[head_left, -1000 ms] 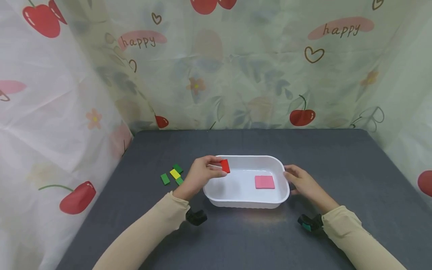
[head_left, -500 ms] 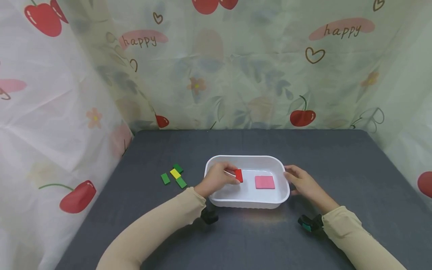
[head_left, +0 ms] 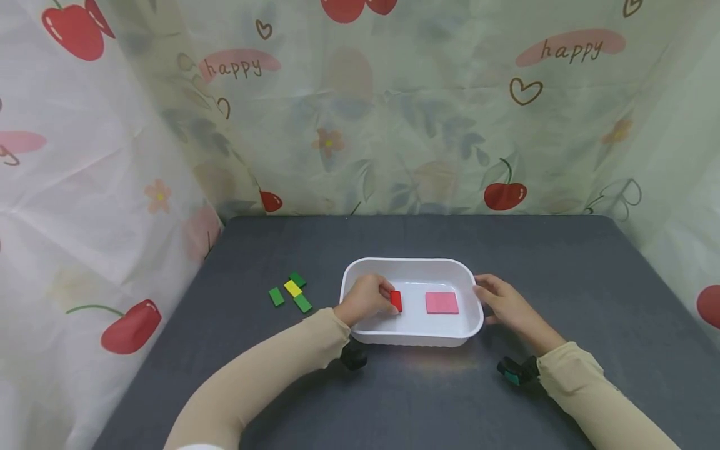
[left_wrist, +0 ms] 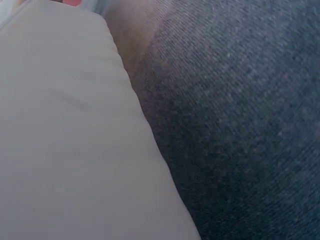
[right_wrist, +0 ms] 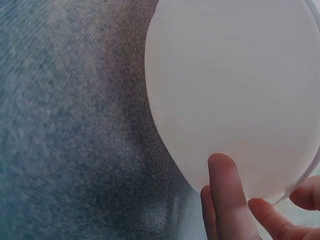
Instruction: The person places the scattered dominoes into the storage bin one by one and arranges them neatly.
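Pinching a red block [head_left: 397,302] between thumb and fingers, your left hand [head_left: 370,297] reaches over the near left part of a white tray [head_left: 416,340] and down inside it; whether the block touches the tray's floor cannot be told from this angle. Your right hand [head_left: 503,303] grips the tray's right end, its thumb at the rim and its fingers against the outer wall, as your right wrist view also shows. To the right of the red block, and apart from it, a flat pink piece [head_left: 442,303] lies on the tray's floor, in the right half. The tray itself rests on the dark tabletop [head_left: 427,400]. Outside it, to the left, four small blocks lie in a loose group: a yellow block [head_left: 293,288] sits between a far green block [head_left: 297,279] and a near green block [head_left: 302,304], while a third green block [head_left: 276,297] lies just to their left. Below each of your wrists shows a dark device, the left one [head_left: 353,355] near the tray's front wall and the right one [head_left: 517,370] over the tabletop. Behind the tabletop hangs a pale cloth [head_left: 394,150] printed with cherries, hearts and the word "happy".
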{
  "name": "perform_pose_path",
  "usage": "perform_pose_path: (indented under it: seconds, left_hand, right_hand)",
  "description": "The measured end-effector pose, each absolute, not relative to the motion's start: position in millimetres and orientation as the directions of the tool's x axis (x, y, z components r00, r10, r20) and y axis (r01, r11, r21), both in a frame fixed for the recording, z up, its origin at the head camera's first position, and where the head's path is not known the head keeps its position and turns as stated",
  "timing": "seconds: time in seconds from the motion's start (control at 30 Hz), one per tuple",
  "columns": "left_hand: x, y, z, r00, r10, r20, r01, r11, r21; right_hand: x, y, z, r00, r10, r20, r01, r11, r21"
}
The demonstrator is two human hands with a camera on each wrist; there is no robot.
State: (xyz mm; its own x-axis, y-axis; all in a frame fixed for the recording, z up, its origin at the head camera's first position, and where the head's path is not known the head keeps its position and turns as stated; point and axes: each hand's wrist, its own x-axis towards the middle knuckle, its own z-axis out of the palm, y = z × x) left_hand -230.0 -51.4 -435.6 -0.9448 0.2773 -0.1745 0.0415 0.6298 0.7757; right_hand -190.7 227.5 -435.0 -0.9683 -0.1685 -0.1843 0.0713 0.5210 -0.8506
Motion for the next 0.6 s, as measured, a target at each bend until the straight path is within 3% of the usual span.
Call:
perform_pose_path:
  seconds: [0.6]
  left_hand:
    - [-232.0,-47.7,-441.0,-0.955,0.211,-0.21,-0.004,0.698,0.717]
  right_hand:
    - [-191.1,226.6,-436.0,-0.967,-0.16,-0.196,0.088,0.513,-0.854]
